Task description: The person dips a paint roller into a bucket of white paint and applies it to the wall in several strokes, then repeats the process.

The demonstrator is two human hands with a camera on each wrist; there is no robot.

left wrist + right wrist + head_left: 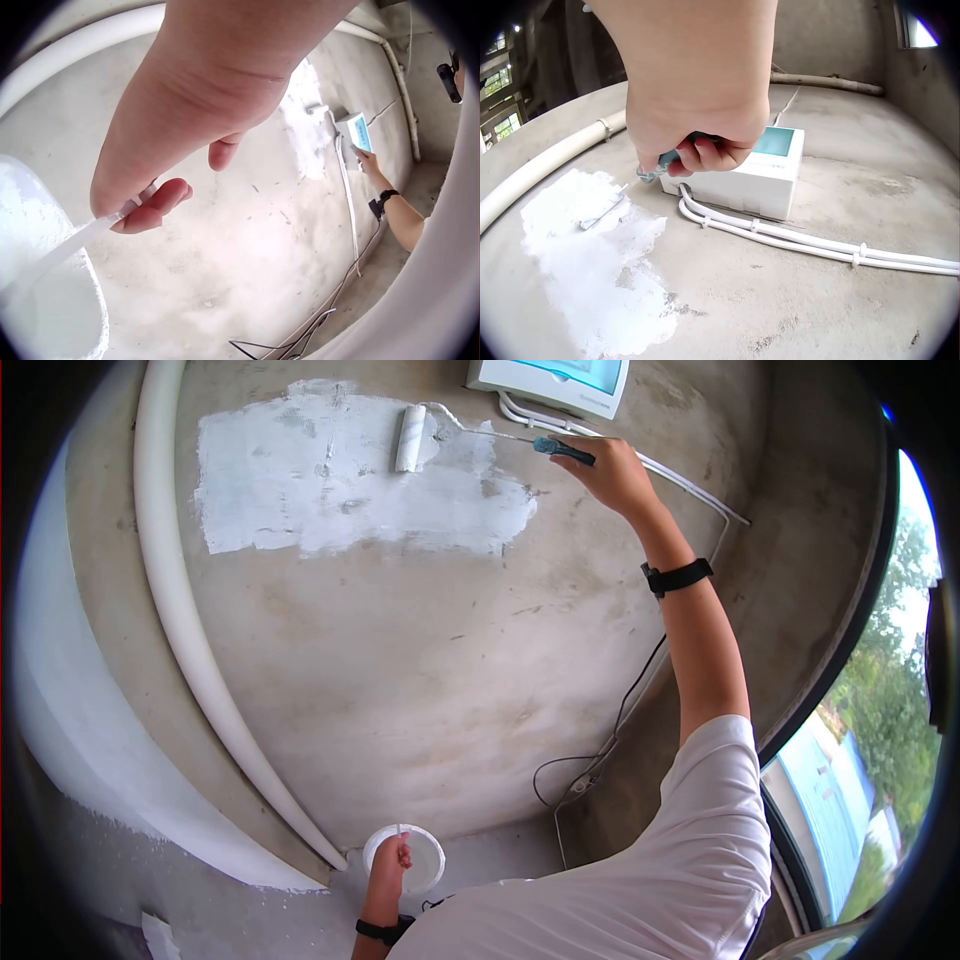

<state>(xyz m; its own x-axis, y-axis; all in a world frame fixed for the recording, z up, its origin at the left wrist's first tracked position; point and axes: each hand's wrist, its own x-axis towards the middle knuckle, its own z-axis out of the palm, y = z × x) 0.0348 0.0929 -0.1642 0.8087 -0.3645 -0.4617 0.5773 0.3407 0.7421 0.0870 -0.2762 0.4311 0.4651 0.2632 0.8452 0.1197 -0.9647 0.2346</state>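
My right hand (615, 475) grips the teal handle (563, 451) of a paint roller, fingers curled round it in the right wrist view too. The white roller head (409, 438) lies against the wall on a patch of white paint (300, 470). Low down, my left hand (393, 860) holds the white bucket (440, 865) by its handle. In the left wrist view the fingers (154, 206) curl round the pale bucket handle (64, 251), with white paint coating the bucket's inside.
A white electrical box (555, 385) with cables (680, 480) running from it is above and right of the paint. A thick white pipe (175, 590) runs down the left. Black cables (600, 755) hang low by the corner. A window (850, 760) is at the right.
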